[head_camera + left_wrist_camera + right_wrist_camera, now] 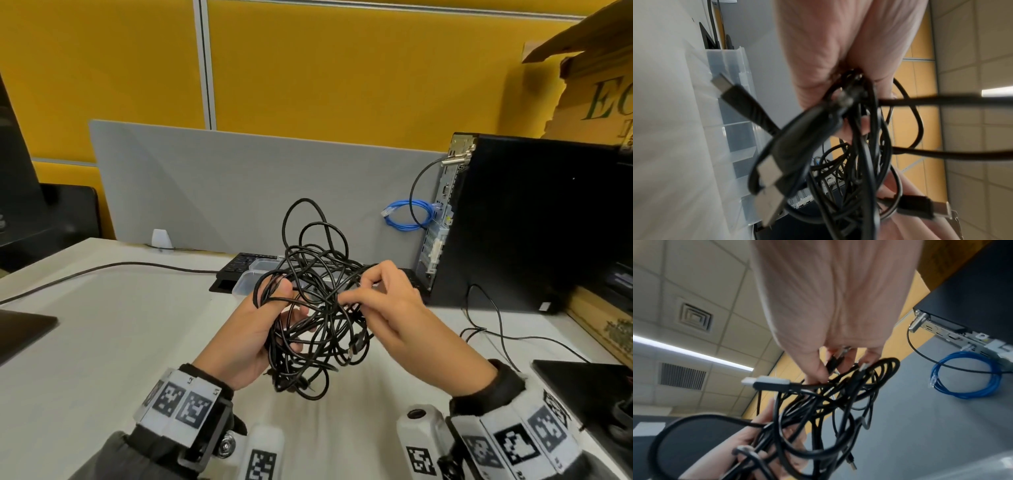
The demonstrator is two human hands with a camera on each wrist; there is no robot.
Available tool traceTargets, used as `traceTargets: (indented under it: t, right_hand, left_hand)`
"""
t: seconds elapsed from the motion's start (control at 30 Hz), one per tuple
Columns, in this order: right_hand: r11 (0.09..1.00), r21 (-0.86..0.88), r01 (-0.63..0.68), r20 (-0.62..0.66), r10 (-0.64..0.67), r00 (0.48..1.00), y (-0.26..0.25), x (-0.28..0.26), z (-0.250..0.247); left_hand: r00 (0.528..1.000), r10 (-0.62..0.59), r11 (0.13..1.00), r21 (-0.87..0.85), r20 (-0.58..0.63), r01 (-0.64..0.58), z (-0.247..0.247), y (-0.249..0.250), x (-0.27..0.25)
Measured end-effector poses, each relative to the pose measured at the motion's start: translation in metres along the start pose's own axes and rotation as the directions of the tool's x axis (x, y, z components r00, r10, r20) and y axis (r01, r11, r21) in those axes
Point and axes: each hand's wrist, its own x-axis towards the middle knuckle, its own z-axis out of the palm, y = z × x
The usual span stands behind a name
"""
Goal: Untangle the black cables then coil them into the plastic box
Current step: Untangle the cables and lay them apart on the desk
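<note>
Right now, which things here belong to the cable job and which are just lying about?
Job:
black cables, tangled, held by left hand and right hand
plastic box

Lying about:
blue cable
computer tower
keyboard
cardboard box

Office cubicle with yellow walls and a white counter [102,325]

A grey divider panel [239,185] stands at the counter's back edge, yellow partition walls [325,68] behind it. A black computer tower [534,222] sits at right under a cardboard box [599,85]. Overhead, ceiling tiles, vents [694,318] and a strip light [694,353].
</note>
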Motion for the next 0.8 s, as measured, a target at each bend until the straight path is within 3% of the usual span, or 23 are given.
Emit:
traceTargets:
  t: [0.13,0.2,0.3,0.37,0.43,0.47,0.5,0.57,0.63,0.7,0.73,0.8]
  right_hand:
    - [0.977,0.195,-0.081,-0.222,0.124,0.967,0.003,0.003,-0.006]
    - [0.963,0.258,-0.077,-0.208,0.133,0.969,0.0,0.003,-0.002]
    - [0.959,0.237,-0.156,-0.069,0.177,0.982,-0.005,0.003,0.006]
    - [0.981,0.128,-0.146,-0.197,0.169,0.966,-0.008,0.002,0.005]
    - [0.986,0.129,-0.106,-0.378,0.148,0.914,-0.017,-0.001,-0.002]
    - [0.981,0.171,-0.096,-0.371,0.155,0.916,-0.024,-0.002,-0.005]
    - [0.968,0.217,-0.124,-0.279,0.183,0.943,-0.033,-0.003,-0.005]
    - [0.961,0.137,-0.24,-0.007,0.243,0.97,-0.048,-0.006,0.003]
    - [0.971,0.051,-0.233,0.049,0.231,0.972,-0.048,-0.006,0.014]
    - [0.952,0.254,-0.171,-0.021,0.182,0.983,-0.043,-0.001,0.015]
    - [0.898,0.408,-0.163,-0.06,0.205,0.977,-0.04,0.001,0.014]
    - [0.673,0.727,-0.136,-0.081,0.281,0.956,-0.035,0.003,0.009]
  left_hand:
    - [1.0,-0.009,1.0,-0.017,0.013,0.009,0.004,-0.001,-0.002]
    - [1.0,-0.006,1.0,0.012,0.023,0.005,0.006,-0.004,-0.002]
    - [1.0,-0.002,1.0,0.013,0.025,0.002,0.006,-0.005,-0.001]
    - [0.999,0.02,1.0,-0.008,0.036,-0.02,0.006,-0.004,-0.001]
    - [0.997,0.055,0.998,-0.019,0.045,-0.055,0.006,-0.004,-0.001]
    - [0.996,0.077,0.997,-0.018,0.051,-0.076,0.007,-0.005,0.0]
    - [0.993,0.096,0.995,-0.02,0.062,-0.095,0.008,-0.005,-0.001]
    - [0.989,0.126,0.992,-0.039,0.071,-0.124,0.012,-0.005,-0.003]
    - [0.985,0.165,0.985,-0.065,0.052,-0.162,0.013,-0.004,-0.003]
    - [0.977,0.211,0.972,-0.103,0.011,-0.209,0.011,-0.001,-0.001]
    - [0.973,0.231,0.964,-0.126,-0.023,-0.232,0.01,0.001,-0.001]
    - [0.955,0.277,0.941,-0.169,-0.104,-0.292,0.009,0.007,0.0]
